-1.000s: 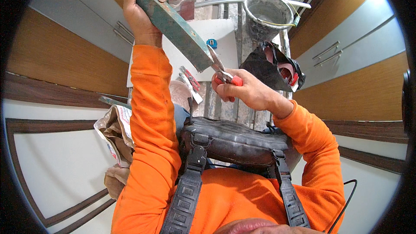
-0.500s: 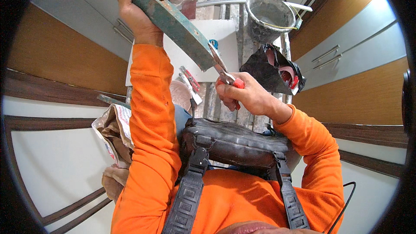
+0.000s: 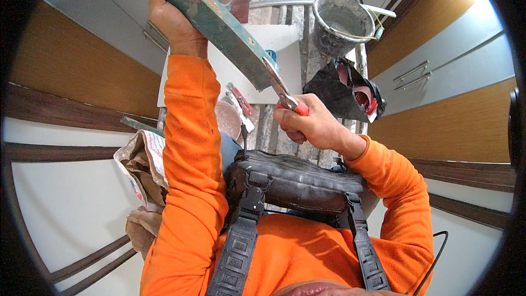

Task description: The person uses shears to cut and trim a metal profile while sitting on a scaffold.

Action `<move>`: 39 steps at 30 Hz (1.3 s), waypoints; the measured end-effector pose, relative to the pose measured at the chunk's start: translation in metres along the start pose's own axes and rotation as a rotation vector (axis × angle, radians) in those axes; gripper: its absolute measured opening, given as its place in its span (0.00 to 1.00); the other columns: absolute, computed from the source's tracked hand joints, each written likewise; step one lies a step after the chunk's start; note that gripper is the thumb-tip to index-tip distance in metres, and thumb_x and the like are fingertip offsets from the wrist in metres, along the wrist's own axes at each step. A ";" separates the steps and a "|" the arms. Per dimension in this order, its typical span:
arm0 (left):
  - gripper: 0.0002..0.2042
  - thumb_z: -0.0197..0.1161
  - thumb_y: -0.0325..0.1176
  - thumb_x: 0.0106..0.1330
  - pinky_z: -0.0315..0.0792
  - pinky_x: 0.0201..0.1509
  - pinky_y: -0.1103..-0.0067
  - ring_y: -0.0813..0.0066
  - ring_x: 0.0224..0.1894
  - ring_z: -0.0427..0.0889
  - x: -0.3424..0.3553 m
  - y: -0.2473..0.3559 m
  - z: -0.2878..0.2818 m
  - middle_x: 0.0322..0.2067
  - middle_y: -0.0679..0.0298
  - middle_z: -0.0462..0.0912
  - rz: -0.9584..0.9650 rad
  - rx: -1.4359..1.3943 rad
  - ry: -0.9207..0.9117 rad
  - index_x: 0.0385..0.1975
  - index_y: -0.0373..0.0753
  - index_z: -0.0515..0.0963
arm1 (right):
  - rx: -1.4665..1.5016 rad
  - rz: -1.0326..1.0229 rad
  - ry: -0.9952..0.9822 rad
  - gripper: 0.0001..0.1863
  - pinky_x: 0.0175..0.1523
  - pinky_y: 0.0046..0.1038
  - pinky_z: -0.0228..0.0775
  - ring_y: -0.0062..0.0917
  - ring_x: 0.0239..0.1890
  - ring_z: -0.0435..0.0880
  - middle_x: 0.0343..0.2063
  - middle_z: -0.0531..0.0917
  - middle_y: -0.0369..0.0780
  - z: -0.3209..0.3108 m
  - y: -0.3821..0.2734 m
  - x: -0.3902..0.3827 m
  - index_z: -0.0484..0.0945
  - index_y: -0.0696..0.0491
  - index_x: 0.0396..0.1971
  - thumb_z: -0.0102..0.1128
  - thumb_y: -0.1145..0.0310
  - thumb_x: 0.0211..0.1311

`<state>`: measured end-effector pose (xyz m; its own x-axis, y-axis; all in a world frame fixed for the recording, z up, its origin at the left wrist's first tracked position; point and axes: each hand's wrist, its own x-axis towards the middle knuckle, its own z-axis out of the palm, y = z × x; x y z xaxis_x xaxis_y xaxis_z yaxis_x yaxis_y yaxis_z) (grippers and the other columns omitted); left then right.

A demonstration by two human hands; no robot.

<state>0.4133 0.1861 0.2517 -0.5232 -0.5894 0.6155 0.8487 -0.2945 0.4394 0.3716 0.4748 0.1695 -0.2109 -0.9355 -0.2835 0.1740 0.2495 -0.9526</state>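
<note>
A long green metal channel [image 3: 224, 30] slants across the upper middle, its near end toward my right side. My left hand [image 3: 178, 13] is closed around it, thumb on one edge and fingertips curled over the other. My right hand [image 3: 315, 120] grips red-handled metal snips [image 3: 282, 89], fingers wrapped about the handles. The snips' blades lie at the channel's near end, pressed together or nearly so. How deep they sit in the metal, I cannot tell. Below the channel is a white board [image 3: 285, 71]. A red-and-grey utility knife [image 3: 241, 100] lies near the board's edge.
At the far right stands a dirty bucket [image 3: 342, 22] on a slatted platform [image 3: 268, 131]. Nearer is a black plastic bag [image 3: 334, 85]. A pinkish bowl [image 3: 228, 119] sits by my left forearm, a paper sack [image 3: 145, 159] farther left. Cabinets [image 3: 438, 71] line both sides.
My right hand has squeezed the snips' handles together, and the blades have closed at the channel's end. The left hand keeps its hold.
</note>
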 end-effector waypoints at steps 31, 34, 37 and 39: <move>0.20 0.63 0.39 0.71 0.75 0.39 0.73 0.71 0.38 0.77 -0.002 0.014 0.001 0.39 0.65 0.77 0.025 0.437 0.167 0.59 0.45 0.67 | -0.635 -0.011 -0.099 0.17 0.43 0.21 0.68 0.18 0.38 0.75 0.33 0.78 0.35 -0.053 0.021 0.025 0.77 0.53 0.46 0.64 0.57 0.67; 0.21 0.65 0.30 0.66 0.76 0.45 0.73 0.70 0.41 0.80 0.002 0.022 -0.021 0.40 0.66 0.80 -0.037 0.811 0.150 0.58 0.43 0.70 | -0.293 -0.277 0.350 0.13 0.50 0.25 0.71 0.20 0.41 0.78 0.37 0.80 0.33 -0.054 0.022 0.030 0.77 0.54 0.41 0.66 0.61 0.65; 0.19 0.65 0.23 0.58 0.74 0.54 0.71 0.69 0.43 0.80 -0.007 0.000 -0.042 0.41 0.66 0.81 -0.204 1.124 0.119 0.52 0.41 0.77 | 0.325 -0.538 0.350 0.16 0.51 0.27 0.72 0.22 0.43 0.79 0.39 0.81 0.36 -0.065 -0.017 0.023 0.75 0.55 0.46 0.66 0.64 0.63; 0.19 0.65 0.22 0.54 0.70 0.57 0.72 0.66 0.46 0.79 -0.010 -0.020 -0.051 0.40 0.65 0.81 -0.309 1.271 0.082 0.49 0.42 0.80 | 0.504 -0.597 0.351 0.16 0.53 0.28 0.73 0.24 0.47 0.80 0.45 0.81 0.40 -0.071 -0.039 0.011 0.75 0.57 0.46 0.64 0.62 0.66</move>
<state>0.4058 0.1600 0.2034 -0.6369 -0.6830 0.3576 0.0065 0.4591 0.8884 0.2946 0.4722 0.1954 -0.6744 -0.7223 0.1529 0.3283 -0.4789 -0.8142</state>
